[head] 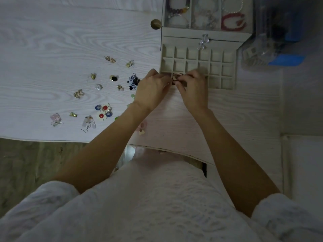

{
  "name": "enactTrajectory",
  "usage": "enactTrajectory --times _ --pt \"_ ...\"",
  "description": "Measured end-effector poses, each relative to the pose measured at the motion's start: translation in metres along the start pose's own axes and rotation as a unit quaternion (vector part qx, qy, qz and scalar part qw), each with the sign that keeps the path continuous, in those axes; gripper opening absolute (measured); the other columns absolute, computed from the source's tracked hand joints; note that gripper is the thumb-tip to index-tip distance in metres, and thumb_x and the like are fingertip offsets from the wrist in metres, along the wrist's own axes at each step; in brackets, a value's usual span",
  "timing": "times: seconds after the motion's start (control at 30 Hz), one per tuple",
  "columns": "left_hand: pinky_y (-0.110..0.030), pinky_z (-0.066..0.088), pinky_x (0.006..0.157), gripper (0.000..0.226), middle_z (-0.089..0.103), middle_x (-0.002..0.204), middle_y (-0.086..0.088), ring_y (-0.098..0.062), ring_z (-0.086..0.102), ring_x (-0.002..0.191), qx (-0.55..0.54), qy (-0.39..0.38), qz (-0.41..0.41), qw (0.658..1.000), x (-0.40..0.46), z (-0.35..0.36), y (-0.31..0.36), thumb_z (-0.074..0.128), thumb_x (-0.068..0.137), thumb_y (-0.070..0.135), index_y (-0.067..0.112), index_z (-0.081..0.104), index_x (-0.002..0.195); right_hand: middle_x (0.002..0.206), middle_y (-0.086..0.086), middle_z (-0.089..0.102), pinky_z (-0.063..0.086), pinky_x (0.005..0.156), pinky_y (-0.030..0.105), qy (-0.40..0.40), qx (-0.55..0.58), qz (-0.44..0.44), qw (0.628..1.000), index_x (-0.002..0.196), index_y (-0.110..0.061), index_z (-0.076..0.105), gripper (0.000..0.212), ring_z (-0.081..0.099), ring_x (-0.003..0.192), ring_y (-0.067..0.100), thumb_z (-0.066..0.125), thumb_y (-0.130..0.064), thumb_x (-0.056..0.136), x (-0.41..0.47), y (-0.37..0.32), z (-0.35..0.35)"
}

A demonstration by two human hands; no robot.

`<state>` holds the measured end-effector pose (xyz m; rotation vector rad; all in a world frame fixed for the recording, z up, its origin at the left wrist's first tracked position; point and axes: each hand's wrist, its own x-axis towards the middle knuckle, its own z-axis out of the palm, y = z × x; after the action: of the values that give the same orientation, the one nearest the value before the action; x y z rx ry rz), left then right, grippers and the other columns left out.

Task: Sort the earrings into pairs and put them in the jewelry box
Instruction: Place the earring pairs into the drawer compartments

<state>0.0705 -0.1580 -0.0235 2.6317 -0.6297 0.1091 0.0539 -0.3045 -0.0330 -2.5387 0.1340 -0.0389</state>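
The beige jewelry box (234, 67) stands at the table's right, its gridded drawer pulled out toward me. My left hand (151, 89) and my right hand (194, 88) meet over the drawer's near-left cells, both pinching small brown and cream earrings (175, 78) between their fingertips. Several earring pairs lie spread on the white table to the left: red and blue flowers (103, 111), blue-and-white ones (133, 82), gold hoops (78, 93), and a pink pair (55, 119). More earrings are partly hidden under my left forearm.
The box's upper tray holds a dark bead bracelet (178, 10) and a red bracelet (233, 22). A round brass knob (155, 24) lies left of it. Blurred blue and clear containers (279, 49) crowd the far right. The table's front edge (52, 139) runs just past the earrings.
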Motion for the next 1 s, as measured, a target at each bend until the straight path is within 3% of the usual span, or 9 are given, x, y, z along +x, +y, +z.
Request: enactTrajectory --times 0.2,0.3,0.43,0.5,0.57,0.63,0.77,0.87,1.0 --pt "-0.022 0.040 0.065 0.017 0.070 0.082 0.001 -0.017 0.055 0.073 -0.102 0.069 -0.045 0.991 -0.028 -0.034 0.000 0.055 0.090 0.024 0.017 0.069 0.097 0.104 0.011 0.060 0.043 0.082 0.026 0.051 0.022 -0.077 0.995 0.101 -0.008 0.067 0.019 0.056 0.100 0.027 0.055 -0.012 0.086 -0.026 -0.014 -0.009" --pt "-0.015 0.037 0.067 0.017 0.066 0.091 0.013 -0.006 0.053 0.075 -0.168 0.060 -0.117 0.977 -0.061 -0.056 -0.008 0.055 0.092 0.024 0.019 0.069 0.100 0.102 0.012 0.060 0.044 0.084 0.032 -0.015 0.037 -0.122 0.992 0.103 -0.006 0.064 0.020 0.054 0.101 0.028 0.057 -0.009 0.085 -0.054 -0.029 -0.004" --pt "-0.027 0.046 0.069 0.023 0.065 0.098 0.008 -0.016 0.059 0.082 -0.172 -0.011 -0.199 0.965 -0.113 -0.065 -0.023 0.059 0.085 0.010 0.016 0.066 0.107 0.117 0.010 0.051 0.048 0.082 0.037 -0.194 0.038 -0.121 0.973 0.120 -0.010 0.054 0.046 0.048 0.107 0.025 0.069 -0.022 0.079 -0.088 -0.043 0.018" --pt "-0.035 0.048 0.078 0.040 0.064 0.108 -0.008 -0.027 0.058 0.092 -0.102 -0.070 -0.188 0.974 -0.133 -0.059 -0.027 0.064 0.077 0.003 0.012 0.061 0.116 0.124 0.011 0.045 0.047 0.080 0.036 -0.229 0.026 -0.107 0.967 0.126 -0.011 0.048 0.062 0.047 0.111 0.026 0.074 -0.028 0.073 -0.101 -0.050 0.030" --pt "-0.043 0.045 0.085 0.056 0.057 0.117 -0.018 -0.037 0.051 0.104 -0.032 -0.135 -0.176 0.975 -0.142 -0.047 -0.026 0.069 0.071 0.004 0.009 0.054 0.125 0.122 0.012 0.045 0.049 0.075 0.035 -0.223 0.004 -0.100 0.970 0.123 -0.009 0.048 0.060 0.049 0.110 0.028 0.075 -0.025 0.071 -0.108 -0.057 0.041" --pt "-0.045 0.046 0.082 0.057 0.057 0.115 -0.020 -0.039 0.048 0.105 -0.007 -0.139 -0.170 0.976 -0.142 -0.042 -0.019 0.072 0.071 0.008 0.007 0.054 0.125 0.117 0.013 0.047 0.051 0.072 0.036 -0.208 -0.015 -0.101 0.973 0.118 -0.007 0.051 0.052 0.051 0.105 0.028 0.073 -0.022 0.073 -0.110 -0.063 0.046" --pt "-0.030 0.039 0.070 0.027 0.065 0.087 -0.020 -0.033 0.057 0.080 0.007 -0.067 -0.116 0.991 -0.131 -0.037 -0.008 0.069 0.068 0.008 0.001 0.068 0.094 0.114 0.011 0.048 0.048 0.069 0.033 -0.209 -0.015 -0.110 0.972 0.120 -0.010 0.053 0.046 0.055 0.097 0.027 0.070 -0.017 0.078 -0.104 -0.065 0.047" --pt "-0.039 0.048 0.065 0.021 0.062 0.094 -0.023 -0.038 0.060 0.076 -0.044 -0.089 -0.182 0.978 -0.124 -0.035 -0.006 0.069 0.077 0.009 0.002 0.067 0.096 0.114 0.013 0.048 0.044 0.067 0.031 -0.211 -0.021 -0.110 0.971 0.118 -0.008 0.053 0.043 0.057 0.091 0.029 0.069 -0.014 0.079 -0.102 -0.066 0.044" --pt "-0.035 0.043 0.057 0.020 0.057 0.090 -0.022 -0.038 0.060 0.070 -0.053 -0.112 -0.176 0.977 -0.118 -0.027 -0.006 0.065 0.072 0.004 0.001 0.063 0.091 0.109 0.010 0.050 0.037 0.061 0.028 -0.193 -0.049 -0.092 0.976 0.110 -0.009 0.053 0.033 0.056 0.089 0.026 0.066 -0.021 0.081 -0.104 -0.057 0.040"
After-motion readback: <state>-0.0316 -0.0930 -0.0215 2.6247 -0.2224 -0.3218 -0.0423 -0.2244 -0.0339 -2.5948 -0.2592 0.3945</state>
